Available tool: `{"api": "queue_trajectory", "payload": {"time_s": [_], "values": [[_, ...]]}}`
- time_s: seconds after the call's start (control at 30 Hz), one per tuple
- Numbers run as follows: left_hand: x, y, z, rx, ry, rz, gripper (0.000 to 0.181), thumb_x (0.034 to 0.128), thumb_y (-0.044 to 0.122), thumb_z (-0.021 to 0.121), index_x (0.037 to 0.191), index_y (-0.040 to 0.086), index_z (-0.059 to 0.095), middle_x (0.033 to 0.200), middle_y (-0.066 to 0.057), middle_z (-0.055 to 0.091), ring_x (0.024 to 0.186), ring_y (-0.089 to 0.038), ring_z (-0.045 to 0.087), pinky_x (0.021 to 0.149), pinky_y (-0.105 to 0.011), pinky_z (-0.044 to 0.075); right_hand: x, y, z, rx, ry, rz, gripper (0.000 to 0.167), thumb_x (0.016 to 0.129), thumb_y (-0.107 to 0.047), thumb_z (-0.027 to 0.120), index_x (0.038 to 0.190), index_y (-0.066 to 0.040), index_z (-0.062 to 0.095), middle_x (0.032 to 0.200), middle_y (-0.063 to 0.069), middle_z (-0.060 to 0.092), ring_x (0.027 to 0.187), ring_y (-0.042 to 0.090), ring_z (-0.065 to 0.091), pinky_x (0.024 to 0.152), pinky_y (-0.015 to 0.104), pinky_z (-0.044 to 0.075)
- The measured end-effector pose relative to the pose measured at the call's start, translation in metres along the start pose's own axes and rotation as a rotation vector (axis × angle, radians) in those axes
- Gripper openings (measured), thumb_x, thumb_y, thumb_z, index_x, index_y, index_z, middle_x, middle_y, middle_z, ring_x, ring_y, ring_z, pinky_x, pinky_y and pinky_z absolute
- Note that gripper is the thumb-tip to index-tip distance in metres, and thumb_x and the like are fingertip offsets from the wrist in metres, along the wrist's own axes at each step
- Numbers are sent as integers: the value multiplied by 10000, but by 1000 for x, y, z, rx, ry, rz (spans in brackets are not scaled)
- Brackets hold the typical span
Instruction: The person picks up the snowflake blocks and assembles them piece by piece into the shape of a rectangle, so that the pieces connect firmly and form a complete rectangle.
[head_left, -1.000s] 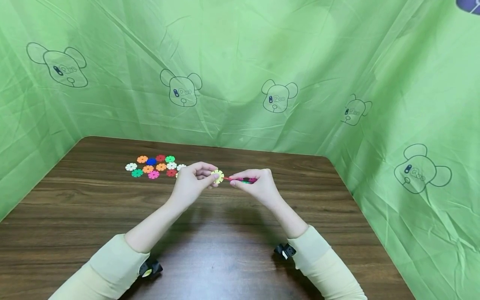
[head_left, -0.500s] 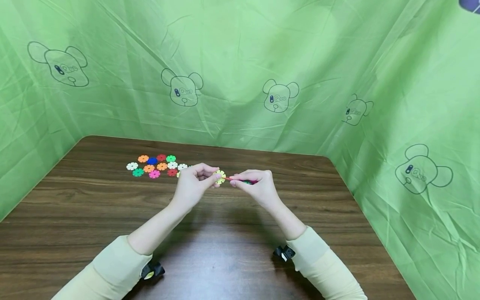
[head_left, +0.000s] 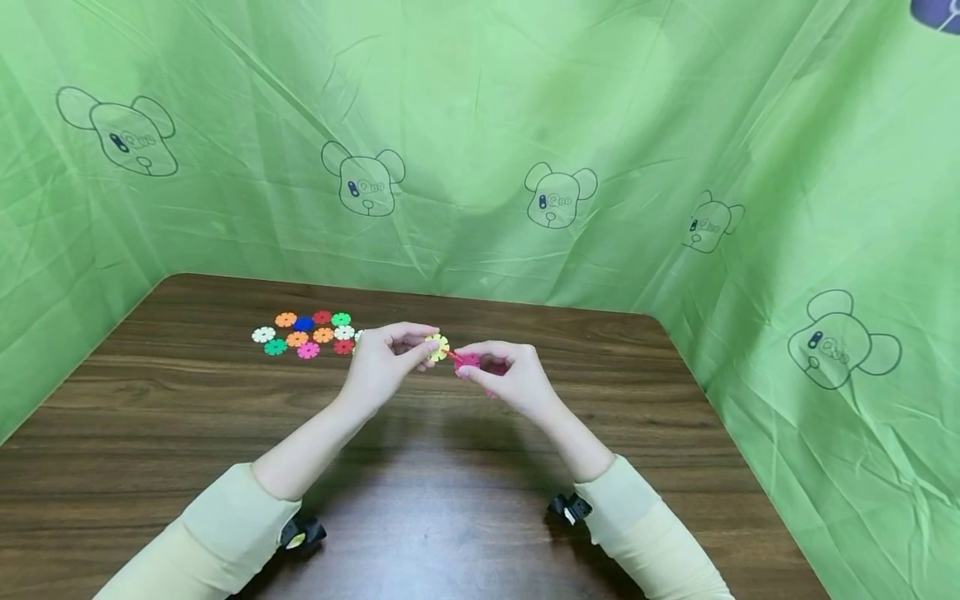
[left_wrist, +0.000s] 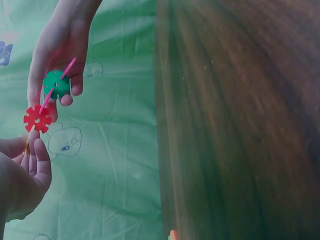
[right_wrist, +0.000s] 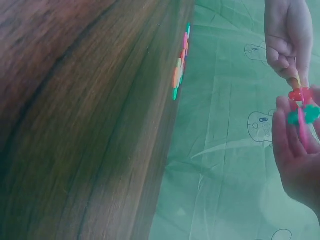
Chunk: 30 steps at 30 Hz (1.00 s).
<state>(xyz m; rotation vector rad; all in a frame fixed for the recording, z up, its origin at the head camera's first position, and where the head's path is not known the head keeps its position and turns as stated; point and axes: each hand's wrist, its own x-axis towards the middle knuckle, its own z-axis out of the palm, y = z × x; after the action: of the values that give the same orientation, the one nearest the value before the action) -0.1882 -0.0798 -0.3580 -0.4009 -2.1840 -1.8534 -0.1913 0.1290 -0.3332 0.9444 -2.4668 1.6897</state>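
Observation:
My left hand (head_left: 378,367) pinches a yellow notched disc (head_left: 439,347), a snowflake-shaped building piece, between thumb and fingers above the table. To its right, my right hand (head_left: 517,379) holds a short chain of interlocked discs, with a pink disc (head_left: 468,363) facing the head camera. In the left wrist view a red disc (left_wrist: 42,114) meets the yellow one's edge at the left fingertips. Behind the red disc come a pink disc seen edge-on and a green disc (left_wrist: 53,79), near the right palm. Fingers cover part of the chain.
Several loose notched discs lie flat on the wooden table (head_left: 187,400) to the left, among them a white disc (head_left: 263,334) and a blue disc (head_left: 303,323). My left hand partly hides the nearest ones. A green curtain (head_left: 465,100) surrounds the table's back and sides.
My right hand has turned the chain, so the pink disc's face shows and the red disc's edge slants. The yellow disc stays in my left hand, nearly in place.

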Motion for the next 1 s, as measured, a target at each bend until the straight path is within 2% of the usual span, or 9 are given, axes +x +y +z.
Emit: {"api": "queue_trajectory", "payload": {"time_s": [0.1,0.23,0.4,0.47,0.63,0.73,0.87,1.0], "values": [[2,2,-2,36,-13,11,198,835,170,727,1013,82,725,801,-86,720,663,-270,676,579,-285,557,1,0,-2,39,-59,57,320,848,-47,690,1163,-15,645,957,157,708,538,97,539,421,226,421],[2,1,-2,58,-63,0,213,849,181,712,1029,68,722,792,-78,721,673,-235,681,608,-357,568,3,0,-3,69,-120,109,404,866,-22,655,1262,-27,571,1091,180,673,648,135,633,409,220,426],[4,-3,-9,96,-134,-22,260,887,198,668,1114,74,694,802,-101,721,715,-251,688,647,-348,574,4,-4,-5,63,-161,146,395,874,-14,639,1262,-25,568,1086,166,676,693,141,662,396,210,397],[6,-4,-15,137,-153,-16,288,893,212,661,1153,91,676,836,-109,721,733,-264,685,645,-316,572,4,-5,-6,48,-170,153,392,875,-11,636,1262,-20,568,1091,162,673,699,128,654,399,214,397],[15,-7,-36,316,-157,8,324,881,291,675,1176,159,660,924,-23,726,762,-168,660,596,-277,537,4,-4,-12,26,-192,170,401,884,-11,623,1279,-23,555,1113,171,660,717,106,640,403,211,387],[20,-10,-50,395,-173,8,320,873,282,687,1168,163,661,933,14,723,817,-148,642,595,-277,498,5,5,-15,12,-205,186,415,895,-31,615,1303,-36,539,1136,165,654,738,98,651,395,200,368],[27,-19,-65,454,-239,-6,327,850,303,710,1146,171,665,939,33,714,884,-148,630,642,-287,484,5,21,-19,-15,-205,211,415,905,-75,614,1314,-100,549,1135,124,669,674,89,632,368,201,331],[35,-36,-78,495,-312,-23,341,835,389,706,1120,208,664,968,52,688,875,-136,603,645,-296,484,5,28,-25,-36,-195,213,390,898,-109,631,1281,-164,587,1090,89,691,591,100,589,352,212,317]]}}
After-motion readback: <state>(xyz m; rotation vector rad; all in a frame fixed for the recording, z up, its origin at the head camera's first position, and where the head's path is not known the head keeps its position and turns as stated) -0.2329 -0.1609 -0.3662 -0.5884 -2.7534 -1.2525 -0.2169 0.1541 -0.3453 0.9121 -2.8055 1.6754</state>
